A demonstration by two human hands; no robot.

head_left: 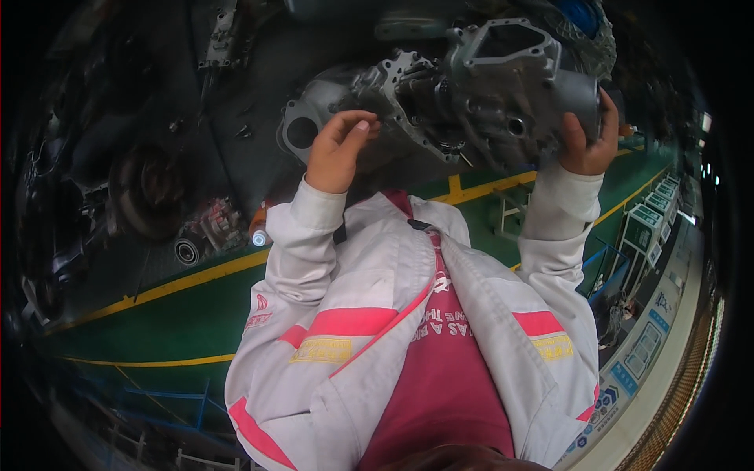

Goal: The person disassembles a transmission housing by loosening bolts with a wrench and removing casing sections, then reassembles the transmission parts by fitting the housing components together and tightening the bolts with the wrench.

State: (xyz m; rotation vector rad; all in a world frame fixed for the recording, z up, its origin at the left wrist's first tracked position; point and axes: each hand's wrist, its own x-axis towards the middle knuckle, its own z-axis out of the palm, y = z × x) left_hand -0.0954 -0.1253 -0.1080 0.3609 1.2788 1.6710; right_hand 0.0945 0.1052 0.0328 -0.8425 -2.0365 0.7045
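Observation:
A grey cast-metal gearbox housing (499,98) lies before me, with a wide opening framed by a flange on its top. My right hand (591,141) grips the round collar at its right end, thumb and fingers spread over the rim. Left of it, a second casing part (330,98) with a round flanged hole adjoins a drilled flange (404,86); dark inner parts show between the two castings. By that left casing is my left hand (342,149), its thumb and fingers pinched together. Whatever the pinch may hold is too small or hidden to see.
On the dark surface to the left lie a round brown metal part (148,188), a small metal assembly with a pulley (200,239) and an orange bottle (259,224). A metal plate (222,39) lies farther off. Green floor with yellow lines (196,275) runs behind me; boxes (648,220) stand at right.

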